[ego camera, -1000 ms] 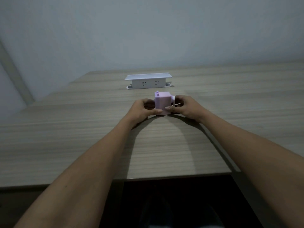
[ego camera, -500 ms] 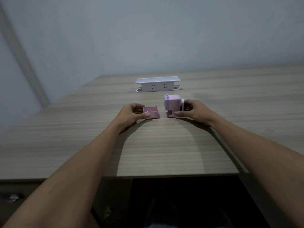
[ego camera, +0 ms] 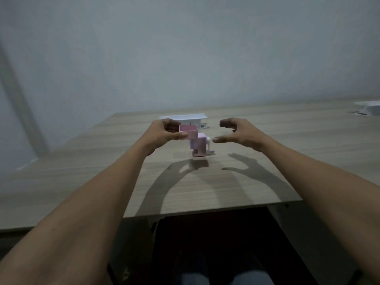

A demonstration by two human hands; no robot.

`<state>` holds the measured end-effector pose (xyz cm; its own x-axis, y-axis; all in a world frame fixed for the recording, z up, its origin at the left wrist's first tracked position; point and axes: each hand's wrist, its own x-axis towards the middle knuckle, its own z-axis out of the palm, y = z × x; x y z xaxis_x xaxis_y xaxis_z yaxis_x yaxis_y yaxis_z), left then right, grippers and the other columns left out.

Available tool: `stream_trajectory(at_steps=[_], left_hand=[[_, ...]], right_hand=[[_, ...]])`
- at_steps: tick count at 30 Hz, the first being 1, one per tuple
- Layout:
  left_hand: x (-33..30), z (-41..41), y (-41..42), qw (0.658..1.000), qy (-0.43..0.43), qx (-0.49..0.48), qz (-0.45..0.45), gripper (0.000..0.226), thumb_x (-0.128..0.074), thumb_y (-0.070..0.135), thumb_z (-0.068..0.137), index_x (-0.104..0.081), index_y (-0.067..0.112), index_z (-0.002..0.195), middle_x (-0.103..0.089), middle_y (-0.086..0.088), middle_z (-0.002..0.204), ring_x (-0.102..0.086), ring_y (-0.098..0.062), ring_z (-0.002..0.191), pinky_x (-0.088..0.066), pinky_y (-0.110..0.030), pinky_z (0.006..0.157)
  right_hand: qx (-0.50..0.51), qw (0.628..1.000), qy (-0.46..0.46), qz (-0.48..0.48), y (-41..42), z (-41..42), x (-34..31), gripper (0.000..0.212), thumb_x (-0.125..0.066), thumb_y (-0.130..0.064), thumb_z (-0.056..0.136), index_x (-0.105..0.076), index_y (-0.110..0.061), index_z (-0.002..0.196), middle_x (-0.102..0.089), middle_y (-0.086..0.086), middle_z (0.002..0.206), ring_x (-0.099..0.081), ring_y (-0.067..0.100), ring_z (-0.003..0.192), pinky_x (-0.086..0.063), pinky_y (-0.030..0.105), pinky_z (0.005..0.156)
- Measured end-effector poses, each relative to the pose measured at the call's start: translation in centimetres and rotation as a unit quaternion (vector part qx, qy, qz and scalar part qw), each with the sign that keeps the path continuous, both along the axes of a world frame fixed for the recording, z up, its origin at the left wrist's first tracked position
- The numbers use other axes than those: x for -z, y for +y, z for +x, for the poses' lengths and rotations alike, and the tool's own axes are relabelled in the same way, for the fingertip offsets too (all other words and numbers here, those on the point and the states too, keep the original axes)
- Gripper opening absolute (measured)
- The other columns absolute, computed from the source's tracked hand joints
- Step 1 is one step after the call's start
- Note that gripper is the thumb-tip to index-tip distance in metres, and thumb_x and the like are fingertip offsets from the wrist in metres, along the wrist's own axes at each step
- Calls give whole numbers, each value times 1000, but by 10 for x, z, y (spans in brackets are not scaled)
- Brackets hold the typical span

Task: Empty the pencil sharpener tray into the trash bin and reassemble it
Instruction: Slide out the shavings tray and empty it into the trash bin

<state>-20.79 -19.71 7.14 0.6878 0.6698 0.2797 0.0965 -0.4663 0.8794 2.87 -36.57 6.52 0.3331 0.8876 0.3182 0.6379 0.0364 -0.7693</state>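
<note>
My left hand (ego camera: 162,132) holds the small pink sharpener tray (ego camera: 188,131) lifted above the desk, its open top facing up. The pink sharpener body (ego camera: 200,147) stands on the wooden desk (ego camera: 102,161) just below and right of the tray, with an empty slot low on its left side and a white crank on its right. My right hand (ego camera: 238,131) hovers open to the right of the body, fingers spread, touching nothing. No trash bin is in view.
A white power-socket box (ego camera: 185,118) stands on the desk behind my left hand. Another white object (ego camera: 370,108) sits at the far right edge. The desk's front edge (ego camera: 205,210) runs close to me, with dark legroom beneath.
My left hand has lifted the tray off the desk. My right hand has let go of the sharpener body and opened beside it. The view has shifted left.
</note>
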Motion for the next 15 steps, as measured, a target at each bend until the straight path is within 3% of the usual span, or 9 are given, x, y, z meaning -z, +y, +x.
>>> stream_trajectory(at_steps=[7, 15], left_hand=[[-15, 64, -69, 995, -7, 93, 17, 58, -89, 14, 73, -67, 1, 126, -77, -9, 111, -75, -14, 98, -58, -24, 90], [-18, 151, -168, 978, -26, 207, 9, 60, -87, 19, 77, -66, 3, 130, -77, -7, 114, -74, -16, 106, -56, -25, 95]], right_hand=[[20, 998, 61, 29, -65, 3, -20, 66, -90, -21, 71, -65, -3, 129, -75, 7, 117, -72, 15, 109, -54, 33, 102], [113, 990, 68, 50, -195, 52, -30, 64, -91, -21, 69, -68, -6, 127, -77, 2, 114, -72, 11, 108, -53, 28, 100]])
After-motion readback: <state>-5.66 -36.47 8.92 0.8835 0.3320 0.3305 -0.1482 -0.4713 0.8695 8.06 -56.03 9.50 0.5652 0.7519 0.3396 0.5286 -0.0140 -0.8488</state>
